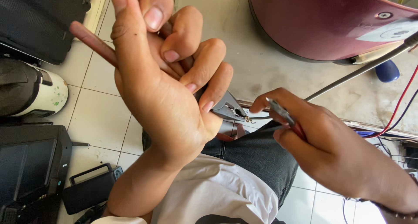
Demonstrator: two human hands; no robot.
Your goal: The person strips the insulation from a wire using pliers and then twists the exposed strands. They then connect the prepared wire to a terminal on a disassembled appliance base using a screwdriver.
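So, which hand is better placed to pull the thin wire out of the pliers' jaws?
Probably the right hand: it pinches a small tool beside the thin wire. The left hand is fully wrapped around the pliers, whose jaws grip that wire.

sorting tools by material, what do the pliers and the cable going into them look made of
Pliers in the left hand: head looks like dull grey steel, matte and worn; handles seem sleeved in dark red plastic or rubber. Cable: smooth grey sheath, probably plastic; its core is not visible.
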